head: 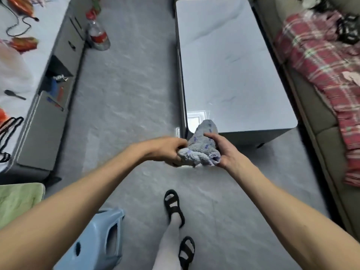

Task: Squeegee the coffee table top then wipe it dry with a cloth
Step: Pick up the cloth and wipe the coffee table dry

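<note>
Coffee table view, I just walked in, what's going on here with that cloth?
A person stands at the near end of the coffee table, holding a bunched grey and purple cloth in both hands. The left hand grips its lower end and the right hand wraps around its other side. The cloth is held up by the table's near left corner, not spread on the top. The glossy top has nothing on it, and no squeegee is in view, so this looks like the wipe-dry step about to begin.

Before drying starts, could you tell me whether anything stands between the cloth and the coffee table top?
Nothing visible does; left hand and right hand hold the cloth by the coffee table top, at its near corner.
</note>
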